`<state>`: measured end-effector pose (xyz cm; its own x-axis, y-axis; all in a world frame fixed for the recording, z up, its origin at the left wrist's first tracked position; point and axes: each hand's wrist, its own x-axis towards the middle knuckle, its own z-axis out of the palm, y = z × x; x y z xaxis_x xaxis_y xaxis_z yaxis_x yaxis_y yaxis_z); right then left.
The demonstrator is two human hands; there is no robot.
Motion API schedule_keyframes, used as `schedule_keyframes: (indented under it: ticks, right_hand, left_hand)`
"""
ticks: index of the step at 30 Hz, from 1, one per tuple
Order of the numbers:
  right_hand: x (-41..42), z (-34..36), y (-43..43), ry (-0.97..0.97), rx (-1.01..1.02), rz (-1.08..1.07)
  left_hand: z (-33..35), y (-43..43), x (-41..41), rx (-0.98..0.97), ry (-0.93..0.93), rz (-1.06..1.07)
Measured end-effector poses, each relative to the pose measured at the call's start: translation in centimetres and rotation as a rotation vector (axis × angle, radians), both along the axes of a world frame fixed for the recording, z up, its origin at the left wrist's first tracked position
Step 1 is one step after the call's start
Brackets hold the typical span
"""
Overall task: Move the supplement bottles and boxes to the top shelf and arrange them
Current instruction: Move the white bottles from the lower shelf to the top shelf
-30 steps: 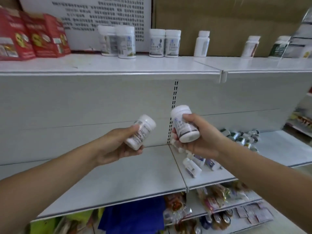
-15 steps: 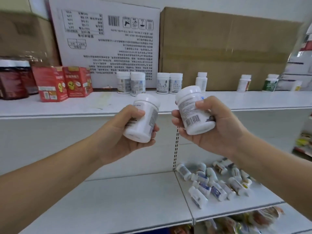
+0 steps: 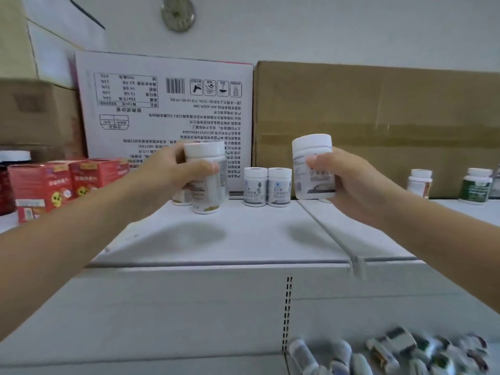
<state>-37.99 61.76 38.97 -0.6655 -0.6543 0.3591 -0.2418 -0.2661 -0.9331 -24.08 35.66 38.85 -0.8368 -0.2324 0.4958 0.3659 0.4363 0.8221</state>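
My left hand (image 3: 173,177) grips a white supplement bottle (image 3: 207,169) upright over the top shelf (image 3: 243,239), just in front of two bottles standing at the back. My right hand (image 3: 349,182) holds a second white bottle (image 3: 312,166) upright above the shelf, to the right of a pair of standing white bottles (image 3: 267,186). Red boxes (image 3: 54,185) stand at the shelf's left. Two more bottles, a white one (image 3: 420,182) and a green-labelled one (image 3: 475,185), stand at the right. Several bottles (image 3: 387,353) lie loose on the lower shelf.
A large white printed carton (image 3: 167,109) and a brown carton (image 3: 378,125) stand behind the bottles along the top shelf's back. A dark jar (image 3: 8,182) stands at the far left. Bare shelf surface lies in front of the standing bottles.
Both hands have risen and reached forward, carrying their bottles from below shelf level to over the top shelf. The view has tilted upward.
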Motion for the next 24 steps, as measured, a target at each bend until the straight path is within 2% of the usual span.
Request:
schedule_keyframes:
  ticks: [5,11,17,22,24]
  right_hand:
    - [-5.0,-0.7,-3.3,0.329,0.335,-0.220]
    - [-7.7,-3.7,-4.1,0.614,0.404,-0.283]
    - [-8.8,-4.0,-4.1,0.671,0.363,-0.286]
    - [-9.3,-4.3,-4.4,0.669,0.298,-0.344]
    - [-9.3,-4.3,-4.4,0.665,0.279,-0.362]
  left_hand:
    - [1.6,0.8,-4.2,-0.245,-0.151,0.118]
    - [-1.2,0.6,-7.5,-0.389,-0.201,0.129]
    - [-2.2,0.4,-7.2,-0.498,-0.121,0.147]
    - [-1.8,0.1,-6.4,-0.765,0.026,0.198]
    - [-1.6,0.3,-6.2,-0.793,0.058,0.200]
